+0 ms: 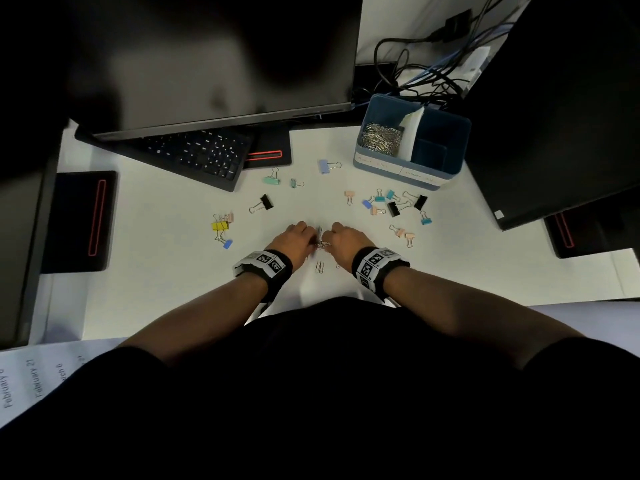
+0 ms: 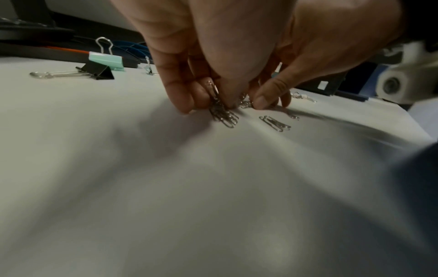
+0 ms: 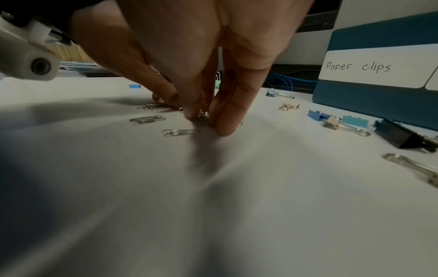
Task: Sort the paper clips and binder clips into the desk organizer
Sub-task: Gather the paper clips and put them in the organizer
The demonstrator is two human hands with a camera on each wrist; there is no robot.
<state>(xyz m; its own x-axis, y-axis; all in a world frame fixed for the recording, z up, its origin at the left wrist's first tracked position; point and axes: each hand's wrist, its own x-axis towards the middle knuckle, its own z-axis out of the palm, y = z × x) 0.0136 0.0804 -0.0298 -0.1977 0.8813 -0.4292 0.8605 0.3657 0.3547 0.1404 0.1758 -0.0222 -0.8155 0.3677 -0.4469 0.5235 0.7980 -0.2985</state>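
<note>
My left hand point(image 1: 309, 238) pinches a bunch of silver paper clips point(image 2: 222, 114) against the white desk, thumb and fingers curled round them. Right beside it, my right hand point(image 1: 331, 239) pinches a smaller cluster of paper clips point(image 3: 201, 116) with its fingertips. Loose paper clips point(image 1: 319, 266) lie just in front of both wrists. The blue desk organizer point(image 1: 450, 133) stands at the back right; its left compartment holds a heap of paper clips point(image 1: 381, 138) and bears a "Paper clips" label point(image 3: 358, 67). Coloured binder clips point(image 1: 393, 204) are scattered over the desk.
A black keyboard point(image 1: 204, 154) and a monitor point(image 1: 214, 57) stand at the back left, and another dark monitor point(image 1: 561, 116) at the right. Cables point(image 1: 433, 64) lie behind the organizer. More binder clips lie left, including a yellow one point(image 1: 220, 226) and a black one point(image 1: 266, 201).
</note>
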